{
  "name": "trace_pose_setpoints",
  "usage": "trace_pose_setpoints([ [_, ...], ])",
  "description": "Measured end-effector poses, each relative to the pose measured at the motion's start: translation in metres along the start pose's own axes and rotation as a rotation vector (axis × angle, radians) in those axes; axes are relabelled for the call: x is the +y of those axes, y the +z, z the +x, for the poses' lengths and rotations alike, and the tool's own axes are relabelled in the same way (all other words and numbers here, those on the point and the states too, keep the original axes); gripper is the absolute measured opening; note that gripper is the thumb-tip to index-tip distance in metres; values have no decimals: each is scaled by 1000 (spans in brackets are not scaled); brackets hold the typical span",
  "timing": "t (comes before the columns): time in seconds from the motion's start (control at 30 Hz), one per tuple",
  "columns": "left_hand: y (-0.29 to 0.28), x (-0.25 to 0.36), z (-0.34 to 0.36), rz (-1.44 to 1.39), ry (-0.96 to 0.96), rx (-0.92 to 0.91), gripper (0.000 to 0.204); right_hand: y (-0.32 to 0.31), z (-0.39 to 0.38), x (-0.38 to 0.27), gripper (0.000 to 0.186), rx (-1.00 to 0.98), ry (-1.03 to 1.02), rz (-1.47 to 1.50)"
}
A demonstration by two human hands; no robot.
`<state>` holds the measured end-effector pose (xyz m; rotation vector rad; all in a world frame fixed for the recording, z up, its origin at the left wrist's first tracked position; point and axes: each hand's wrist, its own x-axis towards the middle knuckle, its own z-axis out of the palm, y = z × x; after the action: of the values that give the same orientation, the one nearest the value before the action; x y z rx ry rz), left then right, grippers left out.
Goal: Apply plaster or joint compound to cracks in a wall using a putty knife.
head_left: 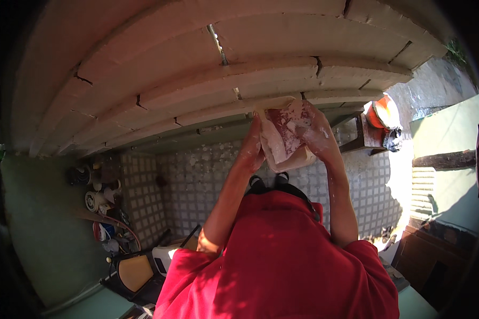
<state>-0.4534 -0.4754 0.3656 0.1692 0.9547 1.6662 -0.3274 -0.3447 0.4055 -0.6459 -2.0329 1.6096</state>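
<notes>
Red cloth shirt [292,255] fills lower centre; left hand [249,148] clamps a pale paste-smeared plastic tub [288,165], right hand [320,137] touches it, finger closure unclear; grey checked floor [197,178] behind.

Pale tub [298,162]: up front now, and not a letter or number reads on it.
Red shirt [277,255]: big in the view, no print to call on the part that shows.
Orange bucket [379,115]: glare and shade here, no label I can make out.
Clutter by the green wall [42,212]: small and dim, any marking too tiny to read.
Boards [159,66]: cracks and gaps, no legible sign.
</notes>
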Motion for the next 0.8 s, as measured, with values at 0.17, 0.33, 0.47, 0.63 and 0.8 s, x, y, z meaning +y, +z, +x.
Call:
trace_pose_setpoints([
  [0.17,1,-7,18,50,-40,86,82,-25,-4,-6,54,142,13,-143],
  [0.33,22,-3,29,56,-27,175,85,-51,5,21,55,167,-23,-31],
  [0.47,38,4,36,31,34,93,83,-65,8,4,56,132,52,122],
  [0.63,49,5,48,-9,87,88,83,-72,14,-2,55,187,-48,110],
  [0.8,58,22,60,-74,143,50,73,-71,30,-14,55,241,-175,95],
])
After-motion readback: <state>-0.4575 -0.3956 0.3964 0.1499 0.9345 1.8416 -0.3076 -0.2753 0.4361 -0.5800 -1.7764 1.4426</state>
